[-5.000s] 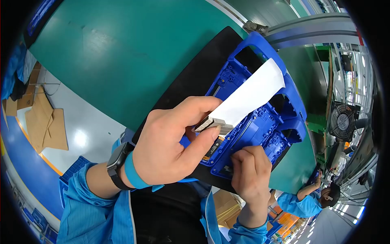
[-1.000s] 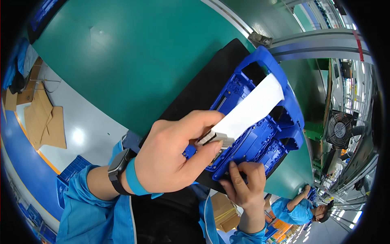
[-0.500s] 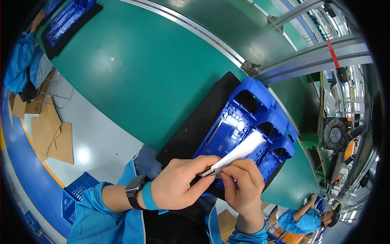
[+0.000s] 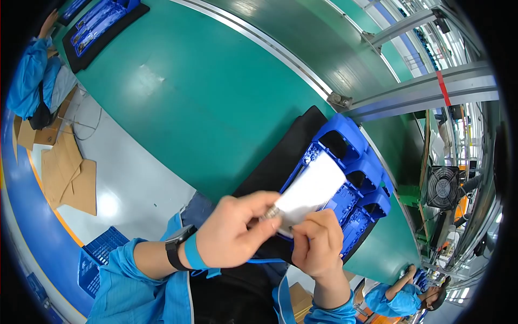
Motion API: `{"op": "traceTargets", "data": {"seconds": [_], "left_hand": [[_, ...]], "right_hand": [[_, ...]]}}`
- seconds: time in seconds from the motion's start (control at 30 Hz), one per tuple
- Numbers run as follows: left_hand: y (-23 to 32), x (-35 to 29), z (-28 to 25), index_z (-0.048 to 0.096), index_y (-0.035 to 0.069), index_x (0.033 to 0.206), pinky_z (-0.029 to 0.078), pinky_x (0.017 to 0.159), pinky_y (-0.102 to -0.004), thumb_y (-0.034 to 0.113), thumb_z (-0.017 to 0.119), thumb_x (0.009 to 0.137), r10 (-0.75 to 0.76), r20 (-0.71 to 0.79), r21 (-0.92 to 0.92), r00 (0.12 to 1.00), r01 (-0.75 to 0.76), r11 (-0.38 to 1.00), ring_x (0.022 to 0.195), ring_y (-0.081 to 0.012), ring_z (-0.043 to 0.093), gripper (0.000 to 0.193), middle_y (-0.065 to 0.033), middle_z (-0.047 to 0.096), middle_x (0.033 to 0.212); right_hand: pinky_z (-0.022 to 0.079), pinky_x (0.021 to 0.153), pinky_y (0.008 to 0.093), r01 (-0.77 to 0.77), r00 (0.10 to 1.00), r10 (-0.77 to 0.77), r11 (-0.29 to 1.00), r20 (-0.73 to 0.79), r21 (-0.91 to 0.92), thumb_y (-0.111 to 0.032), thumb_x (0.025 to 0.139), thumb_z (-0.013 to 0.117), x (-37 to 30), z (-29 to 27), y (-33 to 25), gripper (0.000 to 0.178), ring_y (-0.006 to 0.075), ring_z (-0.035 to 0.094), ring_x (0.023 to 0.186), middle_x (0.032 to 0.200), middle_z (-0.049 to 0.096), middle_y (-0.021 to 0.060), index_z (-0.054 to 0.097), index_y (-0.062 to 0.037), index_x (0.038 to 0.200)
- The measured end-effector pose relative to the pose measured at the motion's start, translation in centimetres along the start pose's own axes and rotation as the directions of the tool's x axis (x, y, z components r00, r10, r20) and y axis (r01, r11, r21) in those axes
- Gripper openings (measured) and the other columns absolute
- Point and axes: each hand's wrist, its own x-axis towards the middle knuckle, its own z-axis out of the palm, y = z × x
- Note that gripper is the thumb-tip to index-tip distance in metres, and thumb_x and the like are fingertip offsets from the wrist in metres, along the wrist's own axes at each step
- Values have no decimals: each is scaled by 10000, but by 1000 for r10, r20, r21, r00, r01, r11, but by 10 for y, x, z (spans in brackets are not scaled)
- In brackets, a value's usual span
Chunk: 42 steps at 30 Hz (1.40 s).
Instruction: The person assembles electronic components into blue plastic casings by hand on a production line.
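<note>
Pinched between the thumb and forefinger of my left hand (image 4: 237,229) is the lower left end of a white sheet (image 4: 314,186), possibly paper. A small greyish strip, blurred, shows at my left fingertips. My right hand (image 4: 318,240) is closed, with thumb and forefinger together at the lower corner of the sheet; its fingers partly hide what they grip. Behind the sheet lies a blue plastic housing (image 4: 345,202) with several arched openings along its far side. The sheet covers part of the inside of the housing.
Under the housing is a black mat (image 4: 270,167) on the green work surface (image 4: 178,102). More blue housings (image 4: 102,24) lie at the far left by a co-worker's arm (image 4: 32,70). A metal frame (image 4: 421,94) and a fan (image 4: 443,186) stand at right. Another person (image 4: 396,297) is lower right.
The white sheet has turned from nearly edge-on to showing its broad face. My left hand has shifted slightly up, and the scene has moved a little in view.
</note>
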Motion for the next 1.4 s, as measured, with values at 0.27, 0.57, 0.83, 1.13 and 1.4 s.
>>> {"op": "traceTargets", "data": {"seconds": [0.27, 0.57, 0.83, 1.13, 1.4], "left_hand": [[-16, 0, -40, 500, -99, 1315, 510, 899, -266, 23, 549, 1008, 120, -293, -175, 949, -177, 969, 1019, -127, 640, 334, -150, 698, 1139], [-25, -9, -49, 503, -102, 1309, 512, 932, -281, 24, 554, 1008, 112, -265, -174, 958, -161, 971, 1075, -154, 643, 331, -168, 692, 1162], [-26, -8, -51, 517, -97, 1299, 507, 925, -280, 40, 560, 1006, 116, -249, -184, 962, -165, 969, 1074, -152, 643, 326, -167, 697, 1152], [-25, -9, -53, 518, -99, 1297, 505, 930, -288, 32, 554, 1001, 132, -240, -155, 962, -172, 973, 1057, -152, 649, 326, -171, 700, 1143], [-27, -8, -54, 516, -96, 1297, 495, 944, -292, 50, 561, 1006, 130, -229, -144, 965, -166, 976, 1065, -154, 646, 329, -171, 699, 1147]], "right_hand": [[509, 663, 363, -229, 952, 217, 973, 217, 34, 90, 818, 663, 16, -1, 15, 140, 309, 607, 729, 855, 600, 147, 592, 11, 909], [522, 658, 387, -173, 908, 180, 983, 379, -54, 84, 782, 688, 30, -1, 15, 147, 332, 617, 743, 852, 598, 155, 606, 17, 883], [519, 651, 388, -155, 876, 187, 982, 444, -107, 87, 759, 699, 36, -3, 12, 155, 330, 613, 740, 841, 593, 153, 617, 23, 874], [516, 623, 390, -152, 898, 208, 974, 387, -170, 77, 743, 721, 30, -2, 9, 168, 320, 612, 721, 849, 602, 144, 621, 19, 865], [484, 641, 383, -93, 939, 124, 989, 320, -111, 90, 692, 736, 9, -6, 17, 230, 316, 576, 749, 867, 584, 142, 597, 8, 855]]}}
